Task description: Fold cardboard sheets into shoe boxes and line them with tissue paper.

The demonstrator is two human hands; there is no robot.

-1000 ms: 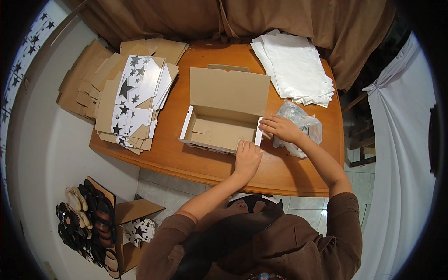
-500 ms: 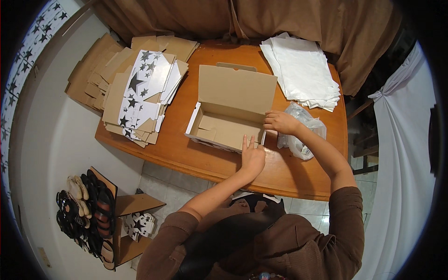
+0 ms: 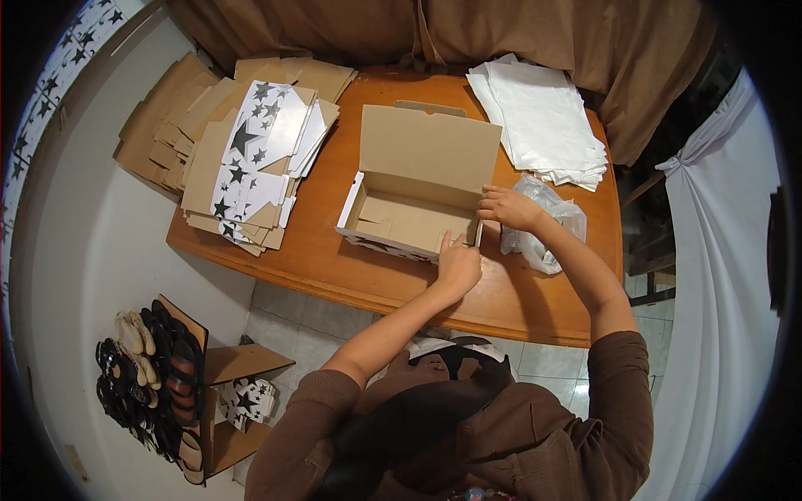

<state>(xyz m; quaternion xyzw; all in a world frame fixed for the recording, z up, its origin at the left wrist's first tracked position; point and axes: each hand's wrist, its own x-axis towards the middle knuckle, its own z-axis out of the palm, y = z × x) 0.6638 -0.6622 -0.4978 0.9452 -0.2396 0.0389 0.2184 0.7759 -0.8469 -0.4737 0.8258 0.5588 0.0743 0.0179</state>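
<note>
An open cardboard box point(image 3: 409, 219) sits on the wooden table, brown inside and white with black stars outside, its lid standing up at the back. At its front right corner is my left hand point(image 3: 459, 265), closed over the wall with fingers reaching inside. My right hand point(image 3: 510, 207) is closed on the box's right side wall near the back, its fingertips bent over the edge. A crumpled clear plastic bag point(image 3: 547, 230) lies beside the right wrist, partly behind the forearm.
Flat unfolded box blanks point(image 3: 251, 159), some star-printed, are piled at the table's left. White paper sheets point(image 3: 539, 121) lie stacked at the back right. The wooden table point(image 3: 317, 242) has a curved front edge. A rack with sandals point(image 3: 150, 367) stands on the floor at lower left.
The view has shifted slightly, so the box and table sit a little differently in it. Two spread fingers of my left hand have drawn closer together; both hands stay at the box's right end.
</note>
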